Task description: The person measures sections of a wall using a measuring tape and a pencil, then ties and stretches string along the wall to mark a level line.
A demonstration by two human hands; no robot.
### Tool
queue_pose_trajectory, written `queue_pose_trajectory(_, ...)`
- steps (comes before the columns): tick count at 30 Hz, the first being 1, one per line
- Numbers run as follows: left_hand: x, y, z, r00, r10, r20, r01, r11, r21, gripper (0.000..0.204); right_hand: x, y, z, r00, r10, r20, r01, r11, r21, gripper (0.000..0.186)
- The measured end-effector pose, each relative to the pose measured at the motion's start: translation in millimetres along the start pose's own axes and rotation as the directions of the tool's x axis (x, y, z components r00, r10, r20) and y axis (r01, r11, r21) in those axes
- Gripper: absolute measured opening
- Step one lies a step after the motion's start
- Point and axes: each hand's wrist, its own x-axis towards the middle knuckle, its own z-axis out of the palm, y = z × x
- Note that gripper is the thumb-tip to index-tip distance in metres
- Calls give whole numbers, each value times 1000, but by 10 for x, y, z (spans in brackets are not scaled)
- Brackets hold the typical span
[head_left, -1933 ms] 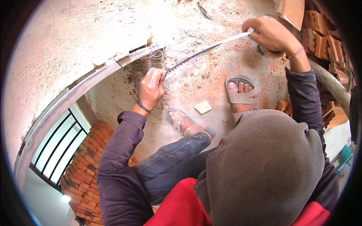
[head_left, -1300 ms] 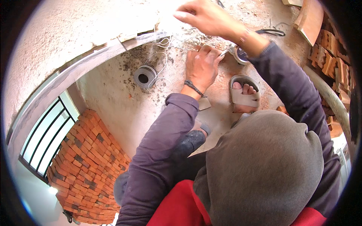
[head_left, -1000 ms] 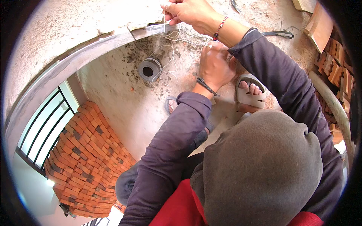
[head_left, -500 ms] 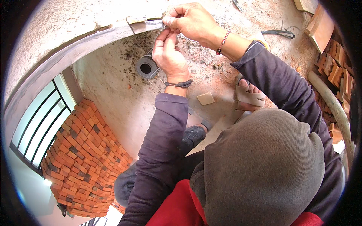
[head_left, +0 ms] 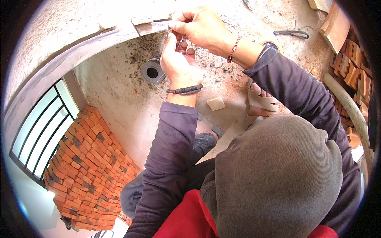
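Note:
My right hand (head_left: 203, 31) is closed in a pinch at the end of a short grey strip (head_left: 152, 27) along the wall's edge; whatever sits between its fingertips is too small to make out. Just below, my left hand (head_left: 179, 61) has its palm turned partly up and its fingers curled, the thumb tip near the right fingertips. Its grip is partly hidden. Beside the left wrist, a grey roll (head_left: 145, 71) with a dark round hole lies on the floor. A thin strand shows between this roll and my left hand.
Stacked orange bricks (head_left: 89, 170) stand at left by a barred window (head_left: 45, 131). A square tile piece (head_left: 216, 104) lies near my feet. A black strap-like piece (head_left: 291, 34), a yellow-rimmed roll (head_left: 272, 45), a pale pipe (head_left: 349, 103) and clay blocks (head_left: 353, 59) are at right.
My left hand has rolled its palm upward and its fingers have loosened from their pinch. My right hand has shifted slightly down, still at the strip's end.

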Motion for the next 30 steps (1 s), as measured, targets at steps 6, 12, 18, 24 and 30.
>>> queue_pose_trajectory(6, -14, 56, 25, 999, -33, 11, 33, 999, -21, 22, -27, 2, 18, 999, 46, -10, -46, 999, 23, 15)
queue_pose_trajectory(12, -63, 142, 95, 995, -8, -97, 7, 1000, -8, 24, -32, 33, 67, 999, 51, -16, -49, 993, 106, 15)
queue_pose_trajectory(18, -29, 263, 39, 995, -98, -14, 97, 995, -28, 22, -259, 67, 271, 988, -153, -7, 148, 964, -221, 14)
queue_pose_trajectory(24, 262, 217, -300, 987, 127, -94, -124, 992, 39, 26, -287, -37, 276, 999, -18, 30, 19, 1000, -12, 12)
queue_pose_trajectory(30, 60, 291, -36, 965, 167, -202, -98, 945, 313, 31, 97, 123, 87, 970, -69, -233, 80, 996, 40, 18)
